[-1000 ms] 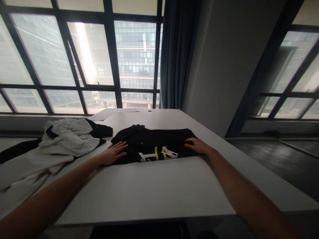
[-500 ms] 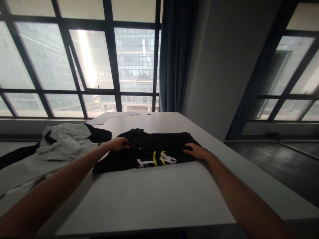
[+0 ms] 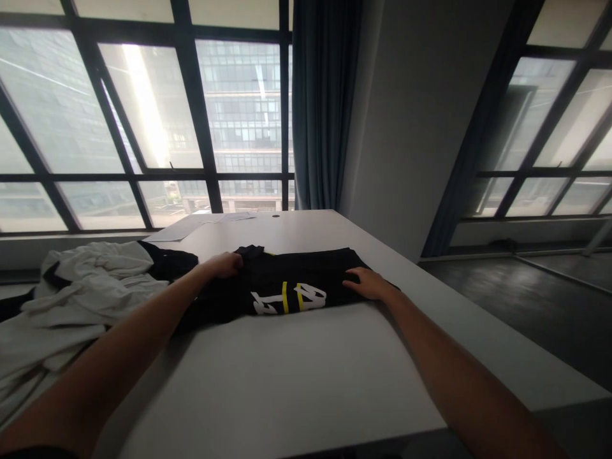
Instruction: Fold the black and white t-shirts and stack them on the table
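A black garment (image 3: 306, 277) with a white and yellow print lies folded on the white table (image 3: 296, 376). My left hand (image 3: 224, 264) is at its far left corner, fingers curled and closed on the black cloth there. My right hand (image 3: 367, 284) lies flat on the garment's right edge with fingers stretched out, pressing it down.
A heap of white and black clothes (image 3: 81, 293) covers the table's left side. Sheets of paper (image 3: 191, 224) lie at the far end by the windows. A dark curtain (image 3: 322, 102) hangs behind. The table's right edge drops to a dark floor.
My left hand has moved from flat on the garment's near left side up to its far left corner and closed on the cloth. My right hand has stayed on the right edge.
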A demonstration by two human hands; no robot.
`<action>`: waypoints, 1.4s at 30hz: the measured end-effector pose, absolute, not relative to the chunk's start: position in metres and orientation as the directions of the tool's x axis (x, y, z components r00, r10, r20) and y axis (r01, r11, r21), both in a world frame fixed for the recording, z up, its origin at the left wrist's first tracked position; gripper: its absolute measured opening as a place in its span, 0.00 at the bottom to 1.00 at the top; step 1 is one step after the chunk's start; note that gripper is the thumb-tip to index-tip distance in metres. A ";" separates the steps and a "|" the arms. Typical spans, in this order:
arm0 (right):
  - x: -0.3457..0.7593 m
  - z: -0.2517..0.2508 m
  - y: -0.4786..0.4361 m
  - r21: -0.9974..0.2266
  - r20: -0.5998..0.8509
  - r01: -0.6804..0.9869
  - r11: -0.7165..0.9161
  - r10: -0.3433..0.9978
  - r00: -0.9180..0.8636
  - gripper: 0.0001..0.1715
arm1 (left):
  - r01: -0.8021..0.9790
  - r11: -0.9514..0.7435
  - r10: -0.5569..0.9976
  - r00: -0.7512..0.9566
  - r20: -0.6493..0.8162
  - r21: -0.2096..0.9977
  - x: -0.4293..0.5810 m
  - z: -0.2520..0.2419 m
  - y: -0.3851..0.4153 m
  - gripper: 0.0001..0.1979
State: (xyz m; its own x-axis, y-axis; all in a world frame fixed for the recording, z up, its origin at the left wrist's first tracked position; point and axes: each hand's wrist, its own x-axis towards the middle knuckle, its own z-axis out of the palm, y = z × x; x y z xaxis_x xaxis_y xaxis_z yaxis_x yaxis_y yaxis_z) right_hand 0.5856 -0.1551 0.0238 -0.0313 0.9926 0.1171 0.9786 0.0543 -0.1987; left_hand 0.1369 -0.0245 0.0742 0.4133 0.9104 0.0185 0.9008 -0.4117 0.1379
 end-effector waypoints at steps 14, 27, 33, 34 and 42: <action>0.569 0.022 -0.156 -0.124 -0.004 0.982 -0.143 0.990 0.143 0.37 | 0.986 -0.066 0.995 0.053 0.085 0.151 0.172 0.040 0.075 0.32; 0.556 0.042 -0.082 0.012 0.108 0.999 0.038 0.993 -0.039 0.26 | 0.863 -0.207 0.973 0.132 0.190 0.462 0.159 0.059 0.092 0.19; 0.547 0.046 -0.018 -0.012 0.070 0.997 0.078 0.995 -0.077 0.43 | 0.780 -0.350 0.922 0.187 0.340 0.519 0.135 0.086 0.057 0.12; 0.547 0.046 -0.013 -0.019 0.051 0.997 0.076 0.996 -0.075 0.43 | 0.764 -0.379 0.909 0.202 0.364 0.523 0.131 0.089 0.049 0.12; 0.553 0.070 -0.061 0.199 0.299 0.971 0.134 0.935 -0.190 0.17 | 0.610 -0.660 0.738 0.420 0.528 0.438 0.120 0.114 -0.043 0.21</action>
